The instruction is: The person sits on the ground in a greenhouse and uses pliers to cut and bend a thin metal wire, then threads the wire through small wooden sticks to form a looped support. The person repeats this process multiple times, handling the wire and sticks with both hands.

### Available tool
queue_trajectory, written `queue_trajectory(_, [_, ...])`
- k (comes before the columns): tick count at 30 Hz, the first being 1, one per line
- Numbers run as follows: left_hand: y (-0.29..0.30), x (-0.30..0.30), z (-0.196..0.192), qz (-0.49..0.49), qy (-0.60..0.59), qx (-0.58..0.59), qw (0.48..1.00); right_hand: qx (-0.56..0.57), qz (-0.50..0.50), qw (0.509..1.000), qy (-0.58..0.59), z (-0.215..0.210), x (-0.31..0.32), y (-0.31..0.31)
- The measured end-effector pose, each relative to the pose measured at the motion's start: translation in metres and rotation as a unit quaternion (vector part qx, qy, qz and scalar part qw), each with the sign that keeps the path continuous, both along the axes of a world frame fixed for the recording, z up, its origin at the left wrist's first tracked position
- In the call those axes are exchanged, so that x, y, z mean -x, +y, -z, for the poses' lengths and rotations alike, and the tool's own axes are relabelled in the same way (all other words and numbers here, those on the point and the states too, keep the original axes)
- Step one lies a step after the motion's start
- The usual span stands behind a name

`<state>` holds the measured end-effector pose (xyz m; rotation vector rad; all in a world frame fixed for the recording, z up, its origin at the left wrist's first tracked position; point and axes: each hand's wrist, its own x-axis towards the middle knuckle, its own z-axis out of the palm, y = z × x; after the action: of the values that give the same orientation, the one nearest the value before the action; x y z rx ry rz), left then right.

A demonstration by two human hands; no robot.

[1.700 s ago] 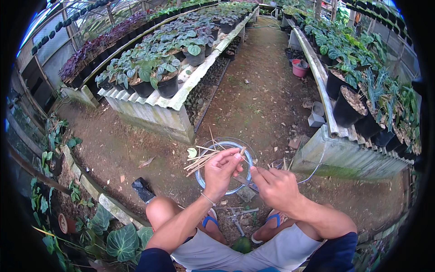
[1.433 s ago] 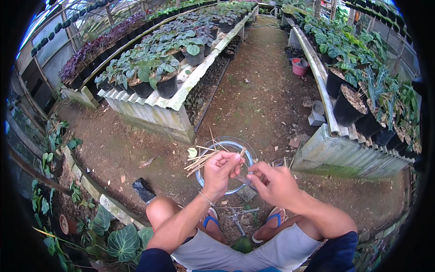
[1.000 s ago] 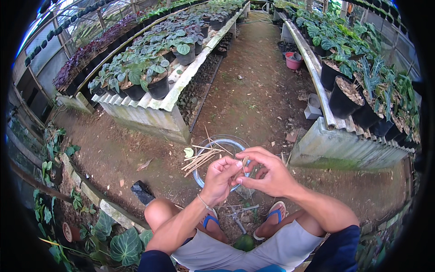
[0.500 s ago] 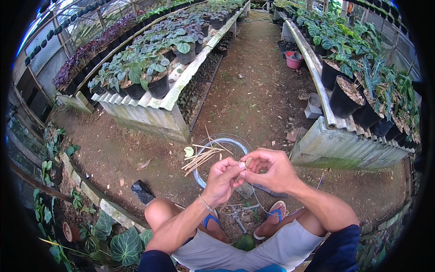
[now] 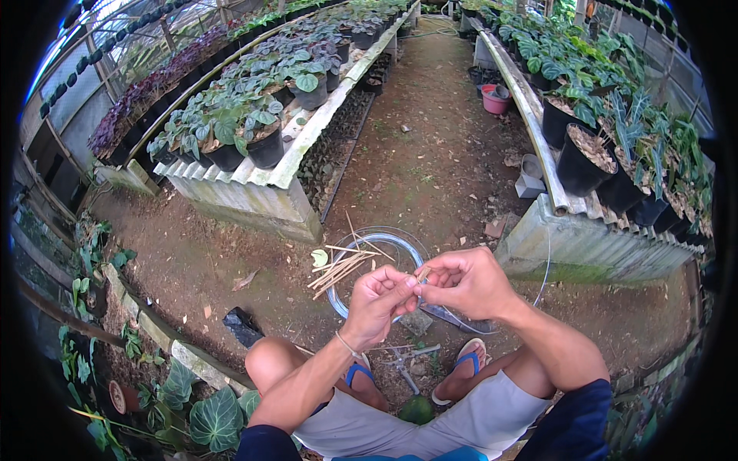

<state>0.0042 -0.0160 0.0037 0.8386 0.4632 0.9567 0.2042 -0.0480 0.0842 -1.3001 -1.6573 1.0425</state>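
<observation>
In front of my knees, my left hand point(image 5: 375, 305) and my right hand point(image 5: 469, 283) meet, fingertips pinched together. Between them shows the end of a thin tan stick point(image 5: 423, 274); most of it is hidden by the fingers. A thin pale wire point(image 5: 483, 332) comes from the fingertips of my right hand and loops out under the right forearm, then up beside the right bench. Beyond the hands, a coil of shiny wire point(image 5: 335, 302) lies on the ground. Several thin bamboo sticks point(image 5: 339, 270) rest across its left side.
Potted plants point(image 5: 265, 144) crowd the left corrugated bench point(image 5: 246, 178); more black pots point(image 5: 586, 161) line the right one. A dirt path point(image 5: 419, 115) runs between them. A metal tool point(image 5: 406, 365) and a round green object point(image 5: 416, 409) lie between my feet, a black plastic bag point(image 5: 241, 326) to the left.
The wire's free length has swung outward and up on the right, making a wider loop. Both hands keep their pinch at nearly the same place, the right shifting slightly.
</observation>
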Motion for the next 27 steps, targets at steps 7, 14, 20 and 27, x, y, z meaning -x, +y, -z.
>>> queue_trajectory(7, [-0.001, -0.001, -0.006, 0.008, 0.016, -0.017, 1.0, 0.125, -0.023, 0.989, 0.073, -0.003, -0.01, 0.001])
queue_trajectory(14, [-0.001, 0.001, -0.004, 0.016, 0.019, -0.013, 1.0, 0.161, -0.047, 0.981, 0.101, -0.008, -0.014, 0.005])
queue_trajectory(20, [-0.002, -0.001, -0.003, 0.009, 0.013, -0.022, 1.0, 0.151, -0.034, 0.983, 0.101, -0.007, -0.013, 0.003])
queue_trajectory(27, [-0.004, -0.001, -0.005, 0.011, 0.029, -0.03, 0.999, 0.151, -0.029, 0.985, 0.083, -0.01, -0.012, 0.0])
